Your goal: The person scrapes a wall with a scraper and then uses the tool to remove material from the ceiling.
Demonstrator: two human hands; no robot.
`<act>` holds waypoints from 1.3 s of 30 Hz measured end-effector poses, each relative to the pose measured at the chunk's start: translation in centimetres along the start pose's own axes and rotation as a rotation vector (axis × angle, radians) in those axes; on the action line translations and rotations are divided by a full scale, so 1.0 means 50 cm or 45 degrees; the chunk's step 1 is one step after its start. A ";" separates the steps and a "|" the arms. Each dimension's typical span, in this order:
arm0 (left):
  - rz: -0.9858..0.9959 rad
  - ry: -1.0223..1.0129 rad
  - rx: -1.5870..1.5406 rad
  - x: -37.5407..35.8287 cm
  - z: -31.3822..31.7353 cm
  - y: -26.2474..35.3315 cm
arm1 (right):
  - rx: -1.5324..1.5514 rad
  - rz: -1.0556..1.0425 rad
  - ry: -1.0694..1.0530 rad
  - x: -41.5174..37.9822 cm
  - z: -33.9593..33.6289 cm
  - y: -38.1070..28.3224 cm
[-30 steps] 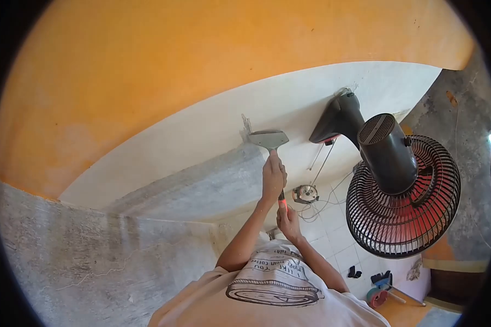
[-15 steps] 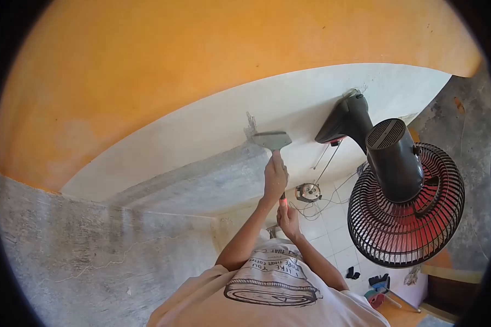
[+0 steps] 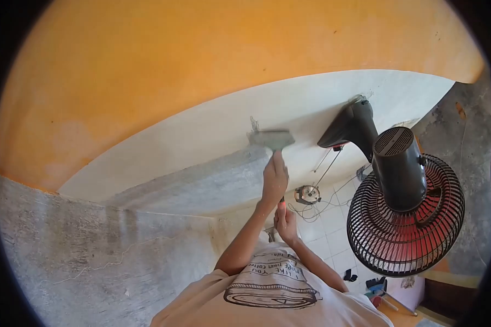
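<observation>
A wide-bladed scraper (image 3: 279, 140) is against the white wall band (image 3: 202, 131), its head smeared by motion. My left hand (image 3: 275, 177) wraps round the handle just below the head. Lower down, my right hand (image 3: 285, 222) is closed on the red-and-black end of the same handle. Beside the blade's left corner, a rough grey patch (image 3: 254, 124) shows through the white. Below it spreads a larger bare grey area (image 3: 202, 177).
A black-and-red fan (image 3: 403, 212) juts from the wall at right. Orange paint (image 3: 174, 60) covers the wall above. A round device with cables (image 3: 307, 194) is on the white tiled floor (image 3: 333, 240). A grey wall (image 3: 103, 250) stands at left.
The scraper head has moved slightly up the wall, towards the orange paint, with both hands still on the handle. The view has shifted a little.
</observation>
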State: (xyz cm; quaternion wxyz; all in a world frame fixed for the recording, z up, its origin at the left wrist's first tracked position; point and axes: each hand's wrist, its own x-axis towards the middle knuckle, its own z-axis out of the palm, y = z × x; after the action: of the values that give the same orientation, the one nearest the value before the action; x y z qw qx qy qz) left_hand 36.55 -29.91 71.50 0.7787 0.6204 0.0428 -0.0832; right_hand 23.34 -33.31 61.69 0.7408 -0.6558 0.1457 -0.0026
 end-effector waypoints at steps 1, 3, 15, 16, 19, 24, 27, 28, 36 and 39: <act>0.082 -0.025 0.065 0.006 0.004 0.029 | -0.001 -0.058 0.012 0.008 0.005 -0.012; 0.113 -0.066 0.081 -0.015 0.011 0.074 | 0.034 -0.068 0.048 0.000 0.012 -0.028; 0.109 -0.045 0.123 -0.003 -0.005 0.012 | 0.103 -0.002 -0.013 -0.023 0.018 -0.029; 0.113 -0.028 0.124 0.000 -0.007 -0.003 | 0.105 -0.004 -0.013 -0.022 0.018 -0.019; 0.097 0.009 0.153 0.001 -0.023 -0.067 | 0.027 0.000 -0.005 -0.036 0.018 0.007; 0.079 0.012 0.176 0.000 -0.025 -0.063 | 0.054 0.045 -0.015 -0.048 0.018 0.014; 0.189 -0.060 0.208 -0.010 -0.028 -0.058 | 0.082 0.075 -0.012 -0.048 0.014 0.026; 0.083 -0.046 0.128 -0.017 -0.025 -0.046 | 0.080 0.076 -0.007 -0.048 0.013 0.029; 0.148 0.008 0.213 0.004 -0.017 -0.036 | 0.136 -0.029 -0.028 -0.026 0.022 0.015; 0.146 -0.043 0.213 -0.003 -0.018 -0.020 | 0.146 0.015 -0.038 -0.031 0.023 -0.006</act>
State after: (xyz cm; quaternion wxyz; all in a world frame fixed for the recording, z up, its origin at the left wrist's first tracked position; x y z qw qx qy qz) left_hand 36.25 -29.25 70.37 0.7284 0.6830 -0.0131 -0.0523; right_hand 22.14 -31.95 62.43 0.7793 -0.6113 0.1381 0.0031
